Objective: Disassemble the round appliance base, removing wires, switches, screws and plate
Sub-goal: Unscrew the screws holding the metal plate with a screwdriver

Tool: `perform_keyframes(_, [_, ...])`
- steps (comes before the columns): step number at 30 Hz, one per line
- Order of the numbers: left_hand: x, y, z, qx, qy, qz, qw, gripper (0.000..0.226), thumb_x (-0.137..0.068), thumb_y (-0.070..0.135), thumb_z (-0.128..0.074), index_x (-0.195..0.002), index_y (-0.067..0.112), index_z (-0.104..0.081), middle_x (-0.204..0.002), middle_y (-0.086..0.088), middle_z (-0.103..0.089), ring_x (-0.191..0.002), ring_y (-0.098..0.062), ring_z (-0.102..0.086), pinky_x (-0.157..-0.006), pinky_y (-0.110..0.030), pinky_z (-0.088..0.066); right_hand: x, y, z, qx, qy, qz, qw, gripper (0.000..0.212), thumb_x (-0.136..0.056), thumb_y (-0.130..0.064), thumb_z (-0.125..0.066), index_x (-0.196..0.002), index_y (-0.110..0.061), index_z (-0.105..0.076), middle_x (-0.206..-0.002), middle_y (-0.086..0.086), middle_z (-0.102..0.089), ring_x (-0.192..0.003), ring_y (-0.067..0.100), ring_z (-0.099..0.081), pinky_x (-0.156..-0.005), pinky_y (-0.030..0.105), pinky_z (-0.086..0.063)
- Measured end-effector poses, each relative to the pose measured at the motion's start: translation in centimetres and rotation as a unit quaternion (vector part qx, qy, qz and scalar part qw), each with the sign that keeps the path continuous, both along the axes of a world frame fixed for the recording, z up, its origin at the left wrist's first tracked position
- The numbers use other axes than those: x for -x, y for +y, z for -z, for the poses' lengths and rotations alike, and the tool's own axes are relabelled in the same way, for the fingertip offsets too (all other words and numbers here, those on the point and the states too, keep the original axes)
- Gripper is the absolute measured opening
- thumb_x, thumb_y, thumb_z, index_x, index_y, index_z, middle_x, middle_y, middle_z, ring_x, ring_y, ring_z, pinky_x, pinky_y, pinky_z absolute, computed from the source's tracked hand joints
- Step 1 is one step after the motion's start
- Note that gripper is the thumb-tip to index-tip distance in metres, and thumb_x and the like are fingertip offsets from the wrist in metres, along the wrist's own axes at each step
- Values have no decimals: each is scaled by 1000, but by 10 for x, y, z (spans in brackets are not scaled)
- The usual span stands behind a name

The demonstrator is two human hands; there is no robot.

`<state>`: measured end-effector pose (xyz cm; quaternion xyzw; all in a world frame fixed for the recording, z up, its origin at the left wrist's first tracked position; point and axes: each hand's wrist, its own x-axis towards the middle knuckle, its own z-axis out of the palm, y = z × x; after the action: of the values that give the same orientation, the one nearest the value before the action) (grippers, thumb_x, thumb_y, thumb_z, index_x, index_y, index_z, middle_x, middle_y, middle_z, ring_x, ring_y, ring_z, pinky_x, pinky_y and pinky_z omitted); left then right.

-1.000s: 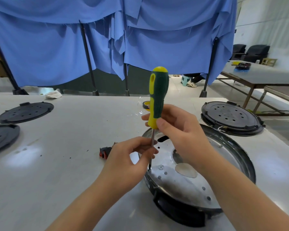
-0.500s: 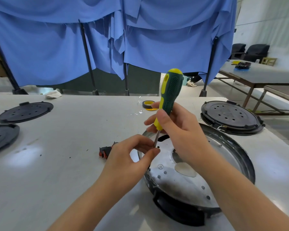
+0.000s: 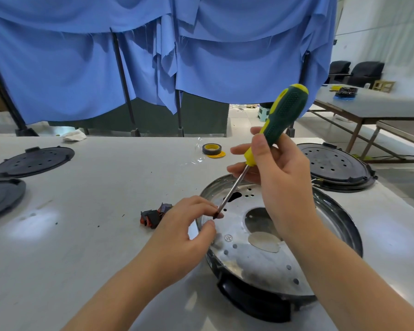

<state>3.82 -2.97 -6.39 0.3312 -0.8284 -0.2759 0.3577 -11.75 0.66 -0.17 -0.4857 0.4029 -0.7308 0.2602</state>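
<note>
Head view: the round appliance base [image 3: 280, 254] lies near the desk's [image 3: 93, 211] front right edge, metal plate [image 3: 253, 263] up, one screw [image 3: 228, 237] visible. The right hand [image 3: 280, 177] grips a tilted screwdriver [image 3: 270, 139] by its handle. The left hand's [image 3: 184, 232] fingers [image 3: 210, 209] pinch at its tip. Removed switches [image 3: 154, 215] lie just left.

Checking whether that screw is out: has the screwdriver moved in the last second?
Yes. The screwdriver has tilted from upright, handle swinging right, tip lifted off the metal plate.

Glossy metal plate [image 3: 261, 266] — matt table [image 3: 81, 235]
</note>
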Motion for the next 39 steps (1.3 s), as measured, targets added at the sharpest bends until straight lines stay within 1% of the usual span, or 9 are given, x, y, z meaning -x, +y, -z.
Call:
perform_keyframes(5, [-1, 0, 1, 30, -45, -12, 998, 19, -78, 30, -51, -87, 36, -67, -103, 27, -57, -112, 12, -45, -91, 2, -29, 3, -1, 0, 13, 4, 40, 999, 6, -97, -26, -50, -96, -25, -57, -77, -3, -72, -58, 17, -69, -58, 23, -56])
perform_keyframes(10, [-2, -5, -6, 31, -124, 1, 992, 9, -77, 26, -59, -74, 31, -65, -106, 27, -50, -114, 20, -32, -84, 8, -20, 3, -3, 5, -27, 60, 63, 996, 5, -96, -28, -51, -92, -29, -54, -77, -9, -71, -55, 12, -68, -56, 18, -53])
perform_keyframes(16, [3, -7, -26, 48, -257, -1, 965, 9, -75, 35, -56, -76, 32, -64, -103, 19, -55, -113, 8, -40, -96, -19, -39, 1, -3, 8, -53, 106, 50, 992, 6, -95, -29, -53, -90, -32, -54, -79, -1, -67, -58, 10, -67, -61, 28, -57])
perform_keyframes(18, [6, -5, -36, 33, -299, -5, 954, 11, -74, 35, -57, -73, 28, -66, -100, 13, -58, -109, -4, -52, -92, -29, -48, 0, -4, 9, -59, 121, 41, 990, 4, -94, -30, -54, -90, -31, -54, -78, -3, -67, -58, 11, -67, -61, 29, -58])
perform_keyframes(20, [11, -4, -45, 15, -336, -14, 942, 12, -72, 29, -58, -72, 22, -68, -92, 6, -59, -93, -14, -61, -81, -35, -55, -1, -5, 11, -65, 143, 40, 987, 4, -93, -33, -54, -90, -32, -54, -78, -7, -68, -59, 11, -67, -62, 27, -58])
perform_keyframes(24, [21, -2, -54, 25, -409, -38, 911, 8, -73, 19, -58, -71, 14, -63, -83, -4, -56, -79, -25, -63, -72, -40, -57, 0, -6, 13, -63, 162, 40, 984, 4, -93, -35, -54, -90, -34, -54, -76, -11, -68, -59, 12, -67, -62, 26, -56])
perform_keyframes(28, [25, 0, -55, 85, -436, -28, 896, 14, -87, 27, -58, -89, 15, -65, -96, -3, -56, -91, -20, -54, -82, -36, -51, 1, -7, 12, -67, 160, 39, 984, 4, -93, -36, -53, -89, -35, -53, -76, -11, -67, -59, 10, -67, -60, 22, -55])
perform_keyframes(34, [16, 0, -63, 102, -352, -34, 930, 21, -92, 39, -54, -99, 23, -65, -107, 4, -60, -103, -16, -54, -91, -36, -47, 0, -7, 12, -68, 159, 36, 984, 4, -94, -34, -53, -90, -34, -54, -75, -9, -67, -59, 10, -66, -61, 23, -55])
perform_keyframes(39, [-15, -6, -61, 12, -103, -41, 994, 13, -83, 44, -60, -81, 32, -66, -95, 21, -67, -98, 2, -59, -86, -20, -46, 1, -6, 10, -74, 167, 31, 983, 2, -94, -35, -52, -92, -36, -52, -80, -5, -67, -62, 9, -68, -62, 24, -57])
